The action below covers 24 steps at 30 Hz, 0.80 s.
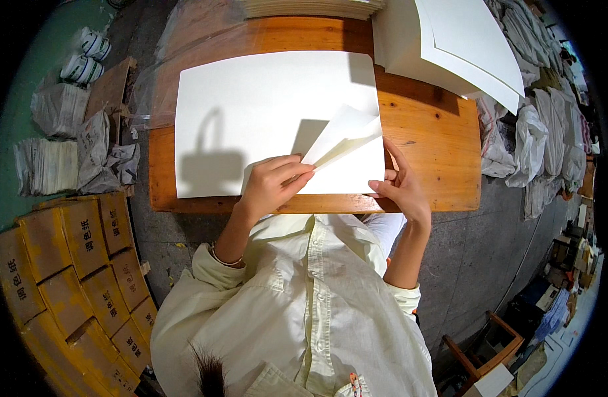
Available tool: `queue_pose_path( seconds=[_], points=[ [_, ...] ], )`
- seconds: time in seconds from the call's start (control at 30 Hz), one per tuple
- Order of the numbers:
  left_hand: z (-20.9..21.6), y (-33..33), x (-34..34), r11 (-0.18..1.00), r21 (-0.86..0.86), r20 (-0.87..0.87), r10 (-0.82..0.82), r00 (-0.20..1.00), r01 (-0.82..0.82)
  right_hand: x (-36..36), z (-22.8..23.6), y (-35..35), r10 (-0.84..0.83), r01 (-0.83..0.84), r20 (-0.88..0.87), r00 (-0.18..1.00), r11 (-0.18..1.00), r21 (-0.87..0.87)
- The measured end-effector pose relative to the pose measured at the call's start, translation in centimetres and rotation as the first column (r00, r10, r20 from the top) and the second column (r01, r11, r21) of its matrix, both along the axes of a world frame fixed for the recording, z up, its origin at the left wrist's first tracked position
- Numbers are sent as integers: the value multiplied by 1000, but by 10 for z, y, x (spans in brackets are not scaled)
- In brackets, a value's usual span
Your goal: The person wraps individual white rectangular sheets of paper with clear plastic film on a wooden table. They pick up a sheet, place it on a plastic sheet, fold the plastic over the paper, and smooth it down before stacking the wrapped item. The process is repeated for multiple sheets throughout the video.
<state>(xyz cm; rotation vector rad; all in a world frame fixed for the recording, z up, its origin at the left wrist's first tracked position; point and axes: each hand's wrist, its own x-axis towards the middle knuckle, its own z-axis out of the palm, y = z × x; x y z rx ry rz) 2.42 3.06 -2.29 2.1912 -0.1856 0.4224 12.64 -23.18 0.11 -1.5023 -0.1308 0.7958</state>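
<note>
While the left hand (272,180) pinches a folded-up corner of a large white paper sheet (251,119) on the wooden table (436,152), the right hand (400,185) grips its near edge; it looks light, floppy, easily creased.

The person wears a cream button-up shirt (304,304) with a chest pocket, its sleeves rolled up past the elbows. A thin bracelet (226,259) circles the left wrist, at about nine o'clock from the shirt's buttons.
</note>
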Motion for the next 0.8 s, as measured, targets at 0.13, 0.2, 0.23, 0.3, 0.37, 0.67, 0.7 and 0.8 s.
queue_pose_path(
  seconds=[0.13, 0.2, 0.23, 0.3, 0.37, 0.67, 0.7, 0.8],
  points=[
    [18, -8, 4, 998, -51, 40, 33, 999, -31, -2, -1, 4, -45, 45, -15, 999, 999, 8],
    [16, -10, 6, 998, -34, 119, 57, 991, -53, -3, 2, 8, -66, 65, -4, 998, 998, -9],
    [15, -10, 7, 998, -27, 158, 68, 985, -65, -4, 5, 13, -82, 82, 4, 997, 996, -25],
    [11, -3, 7, 996, 87, 155, -12, 988, -1, -4, 8, 14, -97, 98, 7, 995, 994, -47],
    [14, -1, 6, 988, 133, 109, -89, 990, 75, -4, 7, 13, -91, 91, -5, 996, 994, -60],
    [16, -3, 6, 993, 92, 70, -79, 994, 73, -4, 8, 12, -81, 80, -24, 996, 996, -38],
    [13, -2, 5, 996, 78, 61, -53, 997, 48, -3, 8, 9, -64, 64, -23, 998, 998, -10],
    [8, -3, 4, 1000, 26, 77, -7, 997, 5, -1, 1, 2, -32, 33, -25, 999, 999, 39]
  ],
)
